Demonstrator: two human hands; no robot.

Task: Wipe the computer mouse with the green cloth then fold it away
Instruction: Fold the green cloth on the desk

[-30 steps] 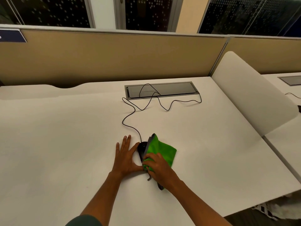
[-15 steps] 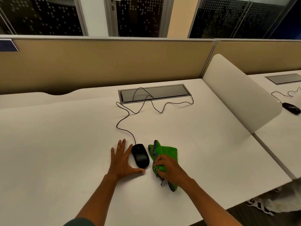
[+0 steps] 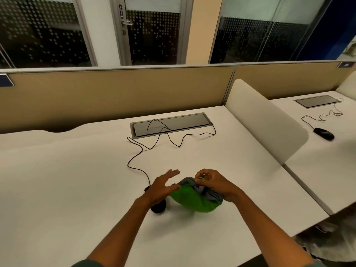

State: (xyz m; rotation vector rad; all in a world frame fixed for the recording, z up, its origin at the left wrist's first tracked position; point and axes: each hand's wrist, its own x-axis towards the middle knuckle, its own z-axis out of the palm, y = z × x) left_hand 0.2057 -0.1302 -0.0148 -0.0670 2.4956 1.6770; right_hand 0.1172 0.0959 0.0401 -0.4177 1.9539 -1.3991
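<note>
The green cloth (image 3: 194, 199), grey on its other side, is bunched up and lifted a little off the white desk (image 3: 77, 180). My right hand (image 3: 213, 183) pinches its upper edge. My left hand (image 3: 163, 186) hovers with fingers spread just left of the cloth, its fingertips at the cloth's edge. The black computer mouse (image 3: 158, 207) lies on the desk under my left hand, mostly hidden by it; only its near end and a bit of its far end show. Its black cable (image 3: 134, 164) runs away toward the back.
A grey cable hatch (image 3: 169, 125) is set into the desk at the back, before a tan partition (image 3: 115, 93). A white divider panel (image 3: 265, 120) stands on the right. Beyond it, a second desk holds another black mouse (image 3: 324, 133). The desk's near right edge is close.
My right hand lifted the cloth off the desk and bunched it. My left hand rose from beside the mouse and moved right, over it, toward the cloth. The camera view tilted.
</note>
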